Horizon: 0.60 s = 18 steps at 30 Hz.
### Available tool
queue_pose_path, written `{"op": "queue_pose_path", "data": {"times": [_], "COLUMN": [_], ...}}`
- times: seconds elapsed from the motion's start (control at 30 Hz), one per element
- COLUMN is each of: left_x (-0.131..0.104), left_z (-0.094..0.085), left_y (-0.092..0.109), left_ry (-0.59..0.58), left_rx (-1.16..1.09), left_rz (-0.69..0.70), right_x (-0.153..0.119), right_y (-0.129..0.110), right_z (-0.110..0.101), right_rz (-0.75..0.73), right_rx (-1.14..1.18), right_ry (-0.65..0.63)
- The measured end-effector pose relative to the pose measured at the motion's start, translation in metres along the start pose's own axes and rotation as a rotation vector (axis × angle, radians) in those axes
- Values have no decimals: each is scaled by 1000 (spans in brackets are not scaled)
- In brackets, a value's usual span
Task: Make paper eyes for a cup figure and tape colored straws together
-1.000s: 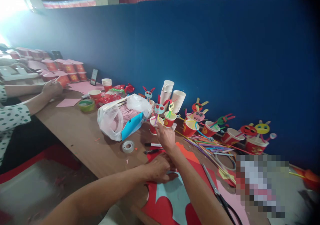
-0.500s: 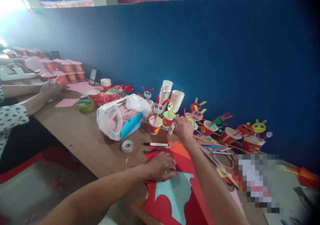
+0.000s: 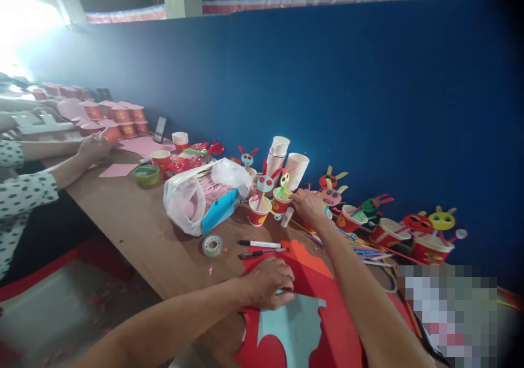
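Observation:
My right hand (image 3: 310,208) reaches to the row of cups. Its fingers are pinched together by the rim of a red paper cup (image 3: 281,204) holding a yellow-faced figure; what they grip is hidden. Just below stands a small clear tube (image 3: 287,217). Left of it is another red cup (image 3: 259,218) with a blue-faced, red-eared figure. My left hand (image 3: 270,283) rests with curled fingers on a cut light-blue sheet (image 3: 292,324), over red paper (image 3: 341,324). A bit of light blue shows beneath the fingers; whether they hold anything is unclear. Two pens (image 3: 262,244) lie beyond it.
Several cup figures (image 3: 352,218) and coloured pipe cleaners (image 3: 374,254) lie to the right. A plastic bag (image 3: 183,204) of pink pieces, a tape roll (image 3: 212,245) and green tape (image 3: 147,175) are leftward. A co-worker's hand (image 3: 93,148) works near stacked cups. A blue panel (image 3: 327,84) stands behind.
The view has shifted slightly, so the scene sits lower and farther right. My right hand has moved slightly away from the clear tube, toward the cup rim. My left hand stays on the paper.

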<state>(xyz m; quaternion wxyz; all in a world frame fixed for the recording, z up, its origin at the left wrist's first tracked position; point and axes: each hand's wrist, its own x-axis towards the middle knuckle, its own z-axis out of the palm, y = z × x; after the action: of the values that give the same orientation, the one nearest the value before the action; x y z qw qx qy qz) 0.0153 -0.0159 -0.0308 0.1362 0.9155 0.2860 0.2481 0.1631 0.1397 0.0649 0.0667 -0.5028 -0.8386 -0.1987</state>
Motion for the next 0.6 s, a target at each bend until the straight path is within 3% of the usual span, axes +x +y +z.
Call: {"op": "queue_pose_path", "data": {"times": [0.2,0.6], "left_x": [1,2], "left_z": [-1,-4], "left_y": [0,2], "left_ry": [9,17], "left_rx": [3,2], "left_rz": [6,4], "right_x": [3,7], "right_y": [8,9], "right_z": [3,11], "right_rz": [-38,-85], "right_rx": [-15,4], "right_ry": [-39,32]}}
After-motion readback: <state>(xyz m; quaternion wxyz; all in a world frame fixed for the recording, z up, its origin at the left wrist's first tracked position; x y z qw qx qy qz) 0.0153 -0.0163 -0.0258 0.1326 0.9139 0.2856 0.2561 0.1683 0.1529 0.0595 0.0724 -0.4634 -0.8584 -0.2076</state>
